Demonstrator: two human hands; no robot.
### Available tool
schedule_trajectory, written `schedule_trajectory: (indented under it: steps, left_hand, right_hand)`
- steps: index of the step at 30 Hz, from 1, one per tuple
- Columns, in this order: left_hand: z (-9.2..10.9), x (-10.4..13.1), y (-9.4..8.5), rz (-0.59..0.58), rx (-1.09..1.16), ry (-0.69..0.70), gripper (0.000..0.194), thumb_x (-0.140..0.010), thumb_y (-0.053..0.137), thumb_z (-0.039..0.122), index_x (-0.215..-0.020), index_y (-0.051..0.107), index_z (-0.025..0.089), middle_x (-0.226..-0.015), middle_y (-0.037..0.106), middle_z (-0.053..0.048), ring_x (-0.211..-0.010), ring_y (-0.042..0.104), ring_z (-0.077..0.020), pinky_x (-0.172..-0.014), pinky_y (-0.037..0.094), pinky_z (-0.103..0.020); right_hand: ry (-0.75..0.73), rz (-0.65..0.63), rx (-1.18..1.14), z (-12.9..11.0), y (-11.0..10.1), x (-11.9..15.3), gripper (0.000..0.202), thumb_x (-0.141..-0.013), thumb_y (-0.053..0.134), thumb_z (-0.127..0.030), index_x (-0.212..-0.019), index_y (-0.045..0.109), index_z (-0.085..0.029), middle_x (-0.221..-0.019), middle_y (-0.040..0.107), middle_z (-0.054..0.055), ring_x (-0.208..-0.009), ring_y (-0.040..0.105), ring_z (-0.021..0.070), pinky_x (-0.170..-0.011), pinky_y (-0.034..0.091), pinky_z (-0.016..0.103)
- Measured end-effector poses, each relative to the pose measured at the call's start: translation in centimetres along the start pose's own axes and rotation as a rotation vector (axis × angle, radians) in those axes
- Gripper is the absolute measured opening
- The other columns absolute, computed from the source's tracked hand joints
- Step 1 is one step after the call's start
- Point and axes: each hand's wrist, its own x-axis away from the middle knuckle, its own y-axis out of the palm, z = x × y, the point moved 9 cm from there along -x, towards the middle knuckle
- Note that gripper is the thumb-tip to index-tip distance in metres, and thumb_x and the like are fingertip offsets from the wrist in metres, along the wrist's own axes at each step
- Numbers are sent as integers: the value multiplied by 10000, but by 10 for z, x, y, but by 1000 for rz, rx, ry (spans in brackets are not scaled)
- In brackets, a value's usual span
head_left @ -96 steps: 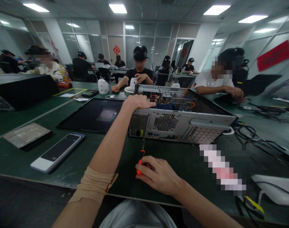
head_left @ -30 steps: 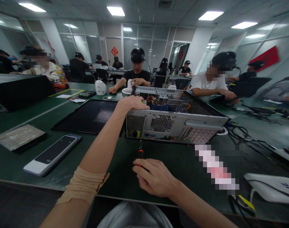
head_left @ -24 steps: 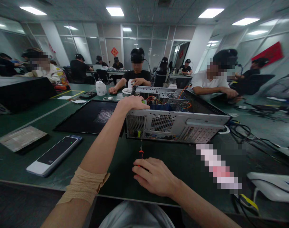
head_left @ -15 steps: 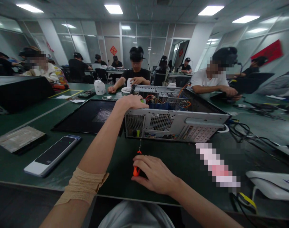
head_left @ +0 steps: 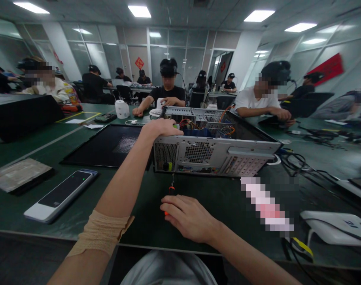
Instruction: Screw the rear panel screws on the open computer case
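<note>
An opened computer case [head_left: 222, 152] lies on its side in front of me, its silver back panel with vent grilles and ports facing me. My left hand [head_left: 161, 128] lies over its near left corner, closed over the rim; a green-labelled part shows beside the fingers. What the hidden fingertips touch inside is unclear. Below, my right hand [head_left: 189, 215] is wrapped round the handle of an orange and black screwdriver [head_left: 171, 190]. The thin shaft points away from me, its tip meeting the lower left edge of the back panel. Most of the handle is covered by the fingers.
A black side panel [head_left: 88, 148] lies left of the case. Nearer stand a white and black device [head_left: 61, 196] and a flat grey box [head_left: 20, 174]. Cables [head_left: 305, 164] and a white device [head_left: 331, 227] lie right. A person [head_left: 168, 91] sits opposite.
My right hand's fingers have shifted round the screwdriver handle, covering more of its orange end. My left hand keeps its place on the case. The whole view has shifted slightly.
</note>
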Motion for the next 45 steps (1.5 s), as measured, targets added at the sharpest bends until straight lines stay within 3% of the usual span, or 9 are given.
schedule_trajectory:
  steps: [6,12,16,24,28,32,37,41,45]
  left_hand:
    - [4,8,-3,0,5,-14,884,-758,448,767,-1481,444,258,-1472,502,-98,-1258,506,-364,-1030,394,-468]
    - [10,14,-6,-9,5,-14,870,-769,479,706,-1491,427,224,-1477,490,-120,-1268,499,-370,-1031,393,-470]
    - [7,12,-6,-9,2,-22,893,-766,456,746,-1489,428,224,-1482,480,-134,-1274,494,-379,-1017,404,-478]
    - [7,13,-6,-12,4,-22,908,-759,460,756,-1492,429,220,-1487,479,-125,-1263,496,-389,-1024,396,-480]
    - [6,10,-5,-15,11,-13,907,-764,444,762,-1500,415,231,-1492,474,-115,-1275,486,-377,-1025,399,-474]
    - [4,9,-4,-16,14,-23,910,-753,479,743,-1507,407,238,-1499,464,-117,-1277,484,-388,-1030,394,-474]
    - [4,11,-4,-11,7,-27,878,-761,489,715,-1499,420,244,-1490,477,-111,-1281,480,-393,-1046,374,-490]
    - [5,12,-5,-11,15,-20,886,-763,484,712,-1508,402,240,-1501,464,-113,-1282,479,-391,-1037,384,-494]
    - [5,11,-5,-12,13,-23,864,-762,495,697,-1496,418,248,-1500,468,-107,-1265,494,-389,-1039,383,-492]
  right_hand:
    - [14,7,-47,2,-4,0,261,-1007,477,-389,-1119,571,-173,-1170,641,108,-983,640,198,-808,526,329]
    - [90,-10,-14,8,-1,2,300,-981,518,-398,-1180,542,-175,-1150,598,115,-951,625,201,-765,540,316]
    - [75,-23,-41,7,0,2,261,-971,537,-400,-1094,577,-173,-1104,615,97,-881,634,184,-729,540,300]
    - [51,-18,-116,3,-3,2,303,-1006,434,-275,-1278,481,-150,-1257,618,133,-1145,599,219,-945,506,370]
    - [41,-6,-123,4,-4,1,205,-950,502,-268,-1118,566,-170,-1175,638,112,-1010,629,205,-876,509,361]
    - [57,34,-67,8,-7,2,224,-949,566,-410,-1017,634,-209,-1143,612,92,-900,616,185,-787,508,339]
    - [160,-18,-108,18,0,5,399,-924,608,-462,-1203,554,-182,-1151,571,106,-916,609,183,-765,525,318]
    - [130,-25,-119,16,2,4,366,-914,612,-511,-1082,592,-186,-1095,581,79,-864,607,160,-718,511,283]
    - [100,-20,-87,14,2,4,353,-943,567,-514,-1107,630,-208,-1118,584,77,-810,607,137,-684,501,263]
